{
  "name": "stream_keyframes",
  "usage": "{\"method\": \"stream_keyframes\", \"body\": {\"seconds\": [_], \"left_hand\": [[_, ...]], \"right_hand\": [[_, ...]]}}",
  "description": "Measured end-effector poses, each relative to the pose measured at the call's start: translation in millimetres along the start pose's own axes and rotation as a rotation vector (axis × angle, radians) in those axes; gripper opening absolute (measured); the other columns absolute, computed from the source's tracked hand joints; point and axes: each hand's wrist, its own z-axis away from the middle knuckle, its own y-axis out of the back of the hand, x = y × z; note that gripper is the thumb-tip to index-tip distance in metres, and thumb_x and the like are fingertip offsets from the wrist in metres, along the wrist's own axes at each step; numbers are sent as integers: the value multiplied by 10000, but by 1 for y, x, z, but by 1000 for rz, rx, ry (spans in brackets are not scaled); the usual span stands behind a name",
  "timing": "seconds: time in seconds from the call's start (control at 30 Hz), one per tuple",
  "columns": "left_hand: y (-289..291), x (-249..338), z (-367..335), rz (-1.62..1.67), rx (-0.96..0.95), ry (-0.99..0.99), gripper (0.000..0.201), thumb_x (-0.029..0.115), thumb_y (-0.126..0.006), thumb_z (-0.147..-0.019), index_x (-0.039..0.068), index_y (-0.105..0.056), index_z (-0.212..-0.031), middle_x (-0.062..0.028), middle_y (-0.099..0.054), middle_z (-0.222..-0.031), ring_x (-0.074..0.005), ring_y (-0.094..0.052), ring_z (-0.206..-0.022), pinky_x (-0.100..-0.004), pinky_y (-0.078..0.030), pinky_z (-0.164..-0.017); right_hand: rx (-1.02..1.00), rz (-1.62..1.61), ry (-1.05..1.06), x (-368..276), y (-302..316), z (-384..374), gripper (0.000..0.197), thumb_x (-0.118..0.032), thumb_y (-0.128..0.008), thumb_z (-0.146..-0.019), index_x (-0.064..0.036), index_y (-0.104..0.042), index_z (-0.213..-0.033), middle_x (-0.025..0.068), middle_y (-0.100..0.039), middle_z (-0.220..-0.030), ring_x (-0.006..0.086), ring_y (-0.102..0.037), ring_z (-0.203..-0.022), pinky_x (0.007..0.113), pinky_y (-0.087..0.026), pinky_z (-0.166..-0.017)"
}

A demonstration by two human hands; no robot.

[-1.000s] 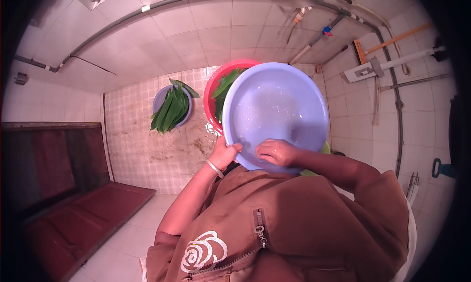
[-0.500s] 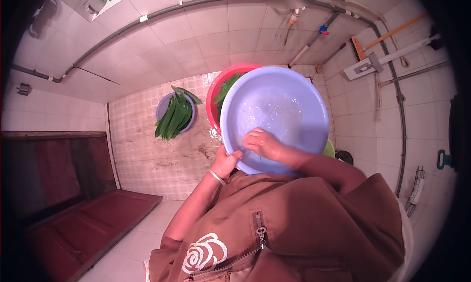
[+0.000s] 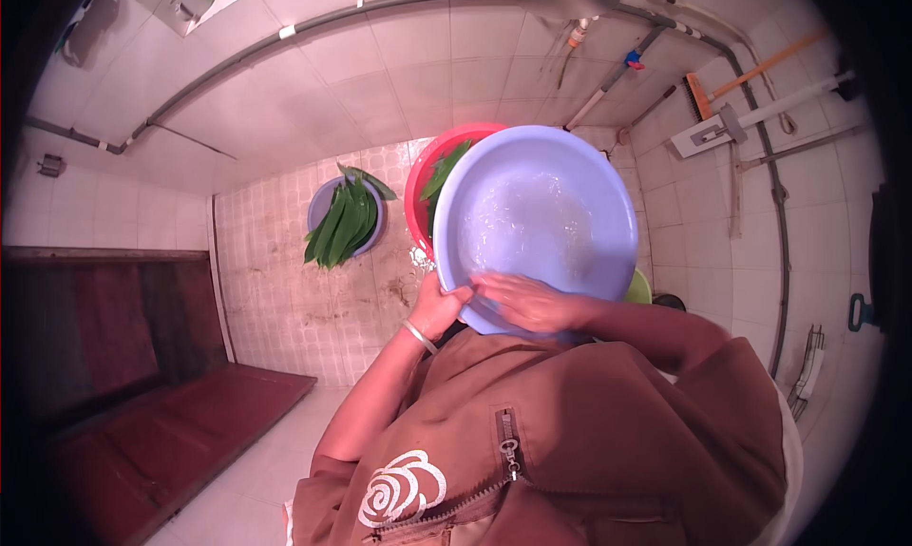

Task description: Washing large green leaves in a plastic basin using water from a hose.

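A large lavender plastic basin [image 3: 589,194] is tilted up in front of my body, its wet inside facing me with some water shining at the bottom. My left hand [image 3: 439,308] grips its near left rim, thumb over the edge. My right hand [image 3: 522,301] lies inside, fingers stretched out along the lower left wall, holding nothing; it is slightly blurred. Partly hidden behind the lavender basin stands a red basin [image 3: 415,187] with green leaves [image 3: 443,177] in it.
To the left on the tiled floor [image 3: 266,289], a small purple-grey basin [image 3: 380,225] holds long green leaves [image 3: 342,221]. Part of a green container [image 3: 640,287] shows at right. Brushes [image 3: 698,97] with long handles lean by the right wall. A dark red door panel [image 3: 190,441] is lower left.
My right hand has moved down toward the near left rim, and its curled fingers have straightened. My left hand keeps its grip on the rim.
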Motion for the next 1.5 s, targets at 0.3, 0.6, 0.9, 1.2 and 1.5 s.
{"method": "stream_keyframes", "body": {"seconds": [0.3,0.6,0.9,1.2,1.5], "left_hand": [[-13,15,-6,57,-73,79,138,18,-531,-713,-29,-589,-828,-60,-578,-665,-141,-528,-522,-260,-412,-444],[-12,-15,3,137,22,115,66,13,-525,-716,-32,-569,-735,-62,-555,-623,-143,-514,-487,-265,-406,-404],[38,3,-13,107,163,48,129,1,-537,-667,-17,-576,-789,-36,-550,-669,-121,-503,-572,-244,-389,-501],[45,68,-35,-1090,427,-348,640,109,-643,-703,5,-374,-1275,-174,-449,-1239,-272,-430,-1146,-389,-332,-945],[-21,-23,-111,-1383,372,-445,796,447,-450,-838,-73,-172,-1372,-259,-108,-1447,-381,-70,-1354,-448,-47,-1103]], "right_hand": [[77,659,31,-7,31,-15,529,-206,-504,-831,-55,-378,-1323,134,-350,-1382,285,-327,-1278,441,-211,-1063],[422,633,-542,40,19,-30,565,-286,-498,-847,-44,-346,-1333,145,-312,-1396,307,-234,-1321,464,-166,-1077],[581,974,-539,-13,112,31,632,-197,-654,-745,-17,-389,-1290,191,-434,-1293,349,-437,-1178,430,-349,-978],[522,-469,-832,47,131,20,355,-88,-565,-749,47,-564,-1077,97,-639,-886,157,-603,-808,296,-476,-738],[385,-527,-818,19,90,-21,315,-134,-561,-747,36,-573,-1012,65,-611,-731,124,-570,-563,266,-455,-469]]}}
